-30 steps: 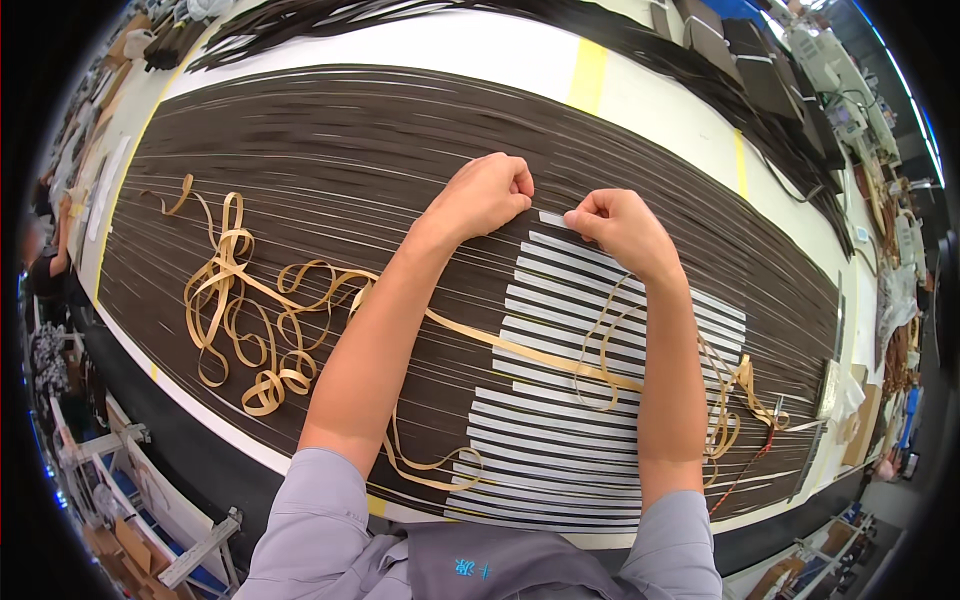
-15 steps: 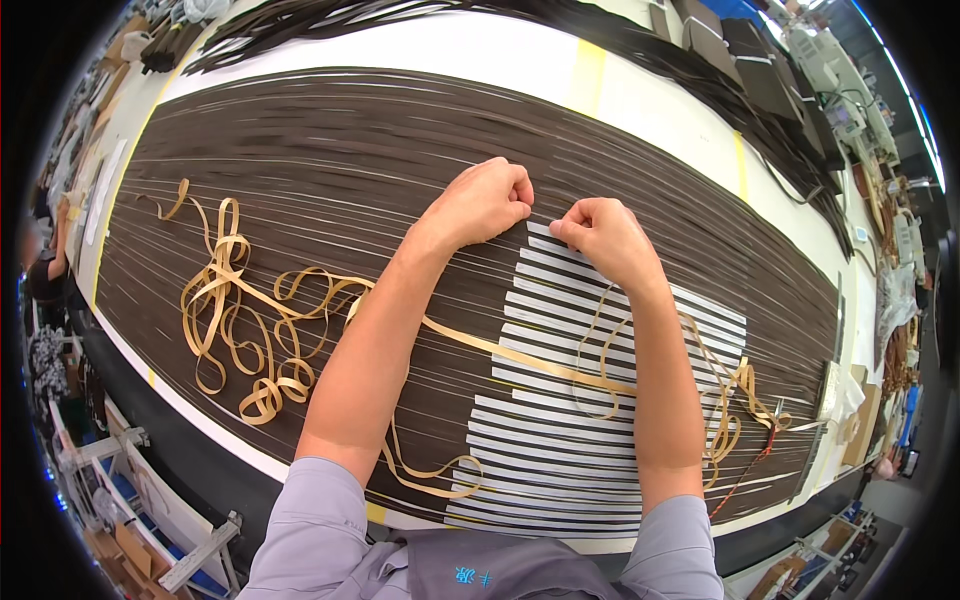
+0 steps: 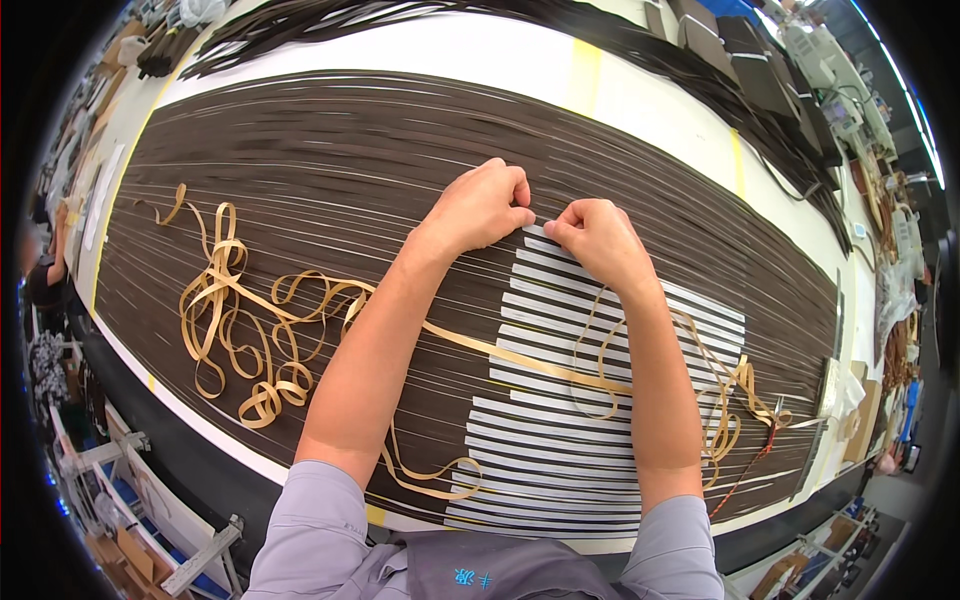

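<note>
My left hand (image 3: pixel 485 205), fingers curled and pinched, is at the left end of the topmost white strip (image 3: pixel 535 232); what lies between its fingertips is hidden. My right hand (image 3: pixel 595 240) pinches that strip just right of it. Below them, rows of pale strips (image 3: pixel 555 440) lie among long dark brown strips (image 3: pixel 430 120) stretched lengthwise over the table. A tangle of tan ribbon (image 3: pixel 225 260) lies left of my left arm, with one length crossing the pale strips and more loops by my right arm.
The table's white surface (image 3: pixel 660 110) shows beyond the strips. Loose dark strands and bundles (image 3: pixel 750 60) lie along the back. Scissors (image 3: pixel 778 410) lie at the right. Another person (image 3: pixel 48 270) is at the far left. Metal frames (image 3: pixel 110 450) stand below the near-left edge.
Both hands have moved slightly down toward me, the right one also to the left, closer to my left hand and the end of the pale strip.
</note>
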A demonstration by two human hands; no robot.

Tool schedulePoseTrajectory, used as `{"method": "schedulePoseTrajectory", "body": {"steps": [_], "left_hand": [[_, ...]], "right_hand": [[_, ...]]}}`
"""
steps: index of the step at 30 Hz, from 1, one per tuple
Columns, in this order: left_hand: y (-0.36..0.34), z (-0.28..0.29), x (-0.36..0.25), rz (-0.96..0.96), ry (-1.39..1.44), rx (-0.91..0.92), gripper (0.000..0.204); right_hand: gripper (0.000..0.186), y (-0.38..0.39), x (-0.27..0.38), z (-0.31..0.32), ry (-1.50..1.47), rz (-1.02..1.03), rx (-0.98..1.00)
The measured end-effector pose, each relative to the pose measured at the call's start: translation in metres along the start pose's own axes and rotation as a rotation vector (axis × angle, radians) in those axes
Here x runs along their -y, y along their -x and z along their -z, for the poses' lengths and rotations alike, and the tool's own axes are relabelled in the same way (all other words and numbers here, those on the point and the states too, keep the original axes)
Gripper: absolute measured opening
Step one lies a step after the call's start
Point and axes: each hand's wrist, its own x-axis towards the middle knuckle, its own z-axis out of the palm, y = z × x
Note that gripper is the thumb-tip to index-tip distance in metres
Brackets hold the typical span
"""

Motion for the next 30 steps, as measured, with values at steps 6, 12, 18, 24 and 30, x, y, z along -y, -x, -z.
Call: {"method": "schedulePoseTrajectory", "body": {"steps": [6, 12, 18, 24, 30], "left_hand": [[0.001, -0.010, 0.000, -0.002, -0.050, -0.061, 0.024], [0.002, -0.010, 0.004, -0.015, -0.054, -0.078, 0.023], [-0.001, -0.008, -0.002, 0.012, -0.059, -0.021, 0.023], [0.001, -0.007, 0.000, 0.041, -0.056, -0.020, 0.023], [0.001, -0.008, -0.001, 0.041, -0.055, -0.014, 0.023]], "right_hand": [[0.025, 0.006, -0.001, 0.004, 0.062, 0.030, -0.054], [0.023, 0.031, -0.016, 0.049, 0.114, -0.038, -0.031], [0.026, 0.044, -0.076, 0.079, -0.023, -0.114, -0.106], [0.028, 0.043, -0.077, 0.071, 0.019, -0.138, -0.139], [0.032, 0.042, -0.075, 0.068, 0.070, -0.190, -0.150]]}}
